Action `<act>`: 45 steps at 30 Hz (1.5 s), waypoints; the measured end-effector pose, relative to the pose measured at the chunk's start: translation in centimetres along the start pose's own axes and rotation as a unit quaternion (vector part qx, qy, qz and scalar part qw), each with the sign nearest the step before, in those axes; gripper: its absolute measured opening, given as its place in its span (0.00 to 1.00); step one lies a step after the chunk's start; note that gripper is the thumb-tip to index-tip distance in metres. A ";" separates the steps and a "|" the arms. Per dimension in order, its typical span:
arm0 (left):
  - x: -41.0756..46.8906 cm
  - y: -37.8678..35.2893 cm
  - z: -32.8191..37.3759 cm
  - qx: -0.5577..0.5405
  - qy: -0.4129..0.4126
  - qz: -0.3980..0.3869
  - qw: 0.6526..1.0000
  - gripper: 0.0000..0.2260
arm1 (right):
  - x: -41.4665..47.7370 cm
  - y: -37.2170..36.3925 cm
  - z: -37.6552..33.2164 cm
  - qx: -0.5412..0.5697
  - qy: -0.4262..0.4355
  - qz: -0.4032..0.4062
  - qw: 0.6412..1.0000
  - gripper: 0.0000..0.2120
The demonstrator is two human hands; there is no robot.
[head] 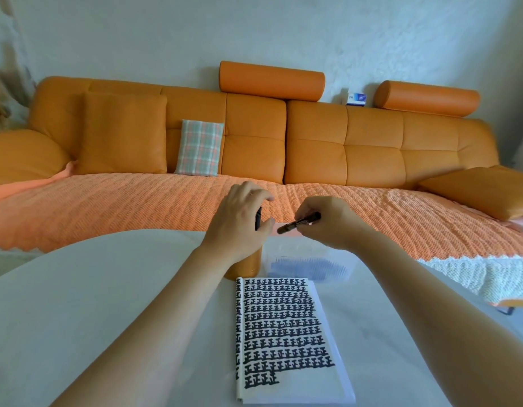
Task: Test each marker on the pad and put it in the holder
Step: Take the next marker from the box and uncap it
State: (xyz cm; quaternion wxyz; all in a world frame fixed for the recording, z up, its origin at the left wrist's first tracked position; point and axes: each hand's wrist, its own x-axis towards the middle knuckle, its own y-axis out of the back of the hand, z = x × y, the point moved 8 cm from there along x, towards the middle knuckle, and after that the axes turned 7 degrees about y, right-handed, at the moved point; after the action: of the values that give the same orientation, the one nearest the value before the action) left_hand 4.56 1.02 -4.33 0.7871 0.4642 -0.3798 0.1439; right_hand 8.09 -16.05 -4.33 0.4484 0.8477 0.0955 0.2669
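Observation:
My right hand pinches a black marker that points left, toward my left hand. My left hand holds a small black piece, apparently the marker's cap, between thumb and fingers. Both hands hover above the far edge of the table. Under my left wrist stands an orange cylindrical holder, mostly hidden by the hand. The white pad lies open on the table in front of me, its page filled with rows of black marker strokes.
The white table runs under both arms. A clear plastic case with a blue patch lies beyond the pad. An orange sofa with cushions and a knitted cover stands behind the table.

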 end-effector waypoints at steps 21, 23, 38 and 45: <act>-6.5 3.3 5.9 -0.013 -0.038 -0.121 0.992 0.10 | -9.6 -1.5 -6.3 -0.003 0.073 -0.042 0.996 0.09; -7.6 3.7 6.0 -0.017 -0.048 -0.120 0.991 0.08 | -10.1 -2.9 -7.0 -0.019 0.089 -0.075 0.993 0.08; -13.9 1.2 2.1 -0.131 0.165 -0.253 0.944 0.07 | -12.3 -6.6 -8.7 -0.169 0.280 -0.026 0.945 0.05; -13.5 1.3 2.8 -0.025 0.006 -0.201 0.979 0.07 | -11.9 -8.0 -6.2 -0.096 0.126 -0.126 0.979 0.14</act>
State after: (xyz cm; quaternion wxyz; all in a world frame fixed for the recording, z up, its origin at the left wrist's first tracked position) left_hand -6.47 1.09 -12.60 0.8139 0.5100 -0.2774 -0.0236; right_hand -4.65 -11.81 -12.36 0.5420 0.7414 0.2315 0.3209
